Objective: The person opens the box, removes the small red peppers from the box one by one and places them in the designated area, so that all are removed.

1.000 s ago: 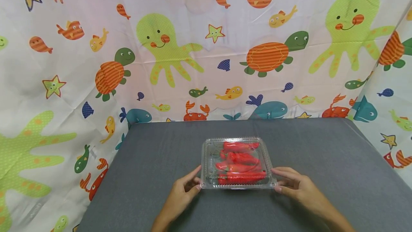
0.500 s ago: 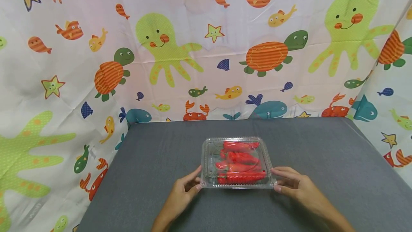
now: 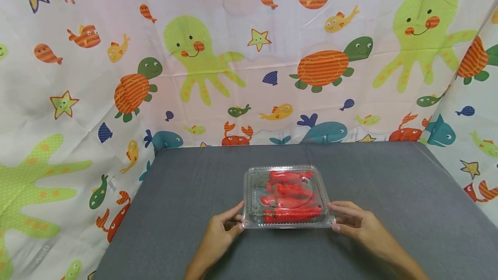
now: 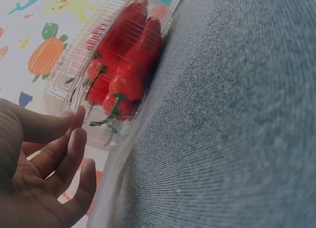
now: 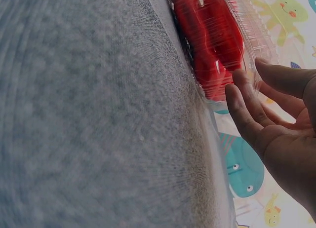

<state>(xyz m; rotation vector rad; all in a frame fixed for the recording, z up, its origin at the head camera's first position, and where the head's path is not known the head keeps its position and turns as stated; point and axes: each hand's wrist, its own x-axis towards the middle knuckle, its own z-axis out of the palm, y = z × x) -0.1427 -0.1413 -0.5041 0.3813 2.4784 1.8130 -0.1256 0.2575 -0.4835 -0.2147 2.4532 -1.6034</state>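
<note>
A clear plastic clamshell container (image 3: 247, 195), its ribbed lid down, sits in front of me near the middle of the table. Inside lie several red peppers (image 3: 292, 191) in a stack of rows; green stems (image 4: 118, 104) show at the left end in the left wrist view. My left hand (image 3: 218, 233) pinches the container's near left corner between thumb and fingertips. On the opposite side, my right hand (image 3: 362, 224) pinches the near right corner, thumb on the rim and fingers (image 5: 239, 107) along the side in the right wrist view.
A dark grey cloth (image 3: 186, 185) covers the table. Behind it and at both sides hangs a white curtain (image 3: 280, 68) printed with sea animals. The table's back edge meets the curtain just beyond the container.
</note>
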